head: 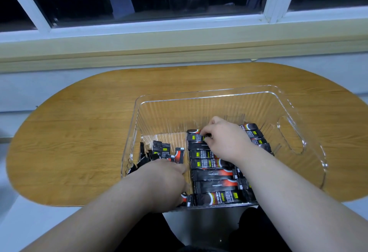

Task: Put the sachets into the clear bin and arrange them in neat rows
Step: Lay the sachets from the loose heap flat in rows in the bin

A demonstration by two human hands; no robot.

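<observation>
Arranging step in hand: every sachet in view already lies inside the clear bin (173, 112) on the wooden table (79, 122). Right hand (225, 142) pinches the far sachet (196, 137) of the flat row (213, 174), apparently squaring it. Left hand (169, 180) reaches into the loose pile (159, 152) at the bin's left; its fingers are hidden, so I cannot tell its grip. Next move, by my judgement: lay the loose ones flat as a second row beside the first, ends aligned.
</observation>
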